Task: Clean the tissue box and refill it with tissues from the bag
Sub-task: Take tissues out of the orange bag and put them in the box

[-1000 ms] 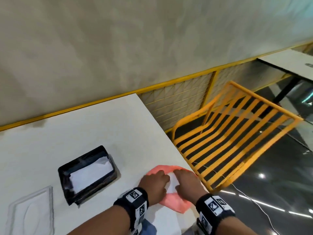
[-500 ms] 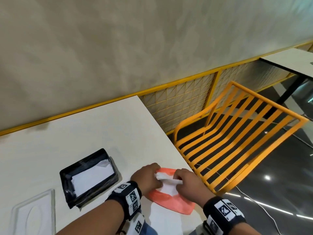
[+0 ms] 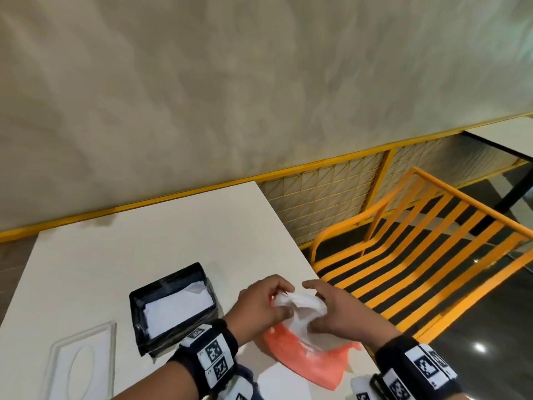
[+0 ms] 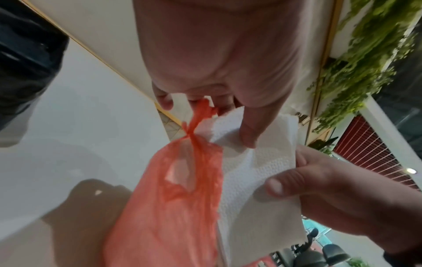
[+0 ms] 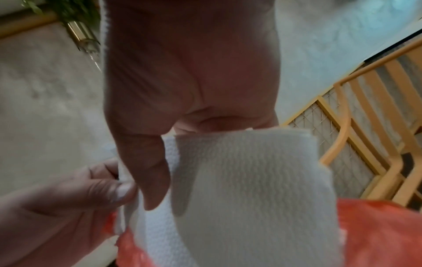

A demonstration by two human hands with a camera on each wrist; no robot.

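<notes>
An orange plastic bag (image 3: 308,360) lies on the white table (image 3: 150,243) near its right front corner. A stack of white tissues (image 3: 302,306) sticks up out of the bag's mouth. My left hand (image 3: 277,298) pinches the left side of the tissues (image 4: 258,159) together with the bag's twisted handle (image 4: 200,115). My right hand (image 3: 317,310) grips the stack's right side, thumb (image 5: 148,173) in front of the tissues (image 5: 246,189). The black tissue box (image 3: 173,306) stands open to the left with white tissue inside.
The clear lid (image 3: 80,368) with an oval slot lies flat at the table's front left. An orange slatted chair (image 3: 418,255) stands close off the table's right edge, and a wall with a yellow rail (image 3: 173,197) runs behind.
Both hands have lifted the white tissue stack partway out of the orange bag, and the bag's mouth has been raised off the table.
</notes>
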